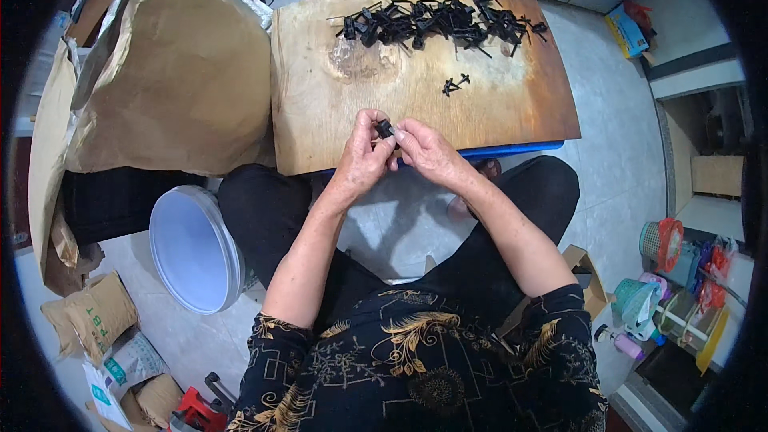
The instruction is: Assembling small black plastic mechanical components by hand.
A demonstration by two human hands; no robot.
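Note:
Over the near edge of a wooden board (320, 112), my two hands meet around a small black plastic part (384, 128). My left hand (364, 156) is closed on its left side, fingers and thumb pinching it. My right hand (430, 152) has thumb and fingertips pressed together at the part's right side; the fingers partly hide it. Farther up the board lies a heap of black plastic parts (432, 20) with thin stems. Between the heap and my hands, a few loose black pieces (456, 85) lie apart.
A large brown paper sack (168, 80) stands against the board's left side. Left of my knee is a white bucket (192, 248). Filled brown bags (100, 312) lie on the floor at lower left. Baskets and bottles (640, 304) stand at right, with a cardboard box (588, 280) near my right elbow.

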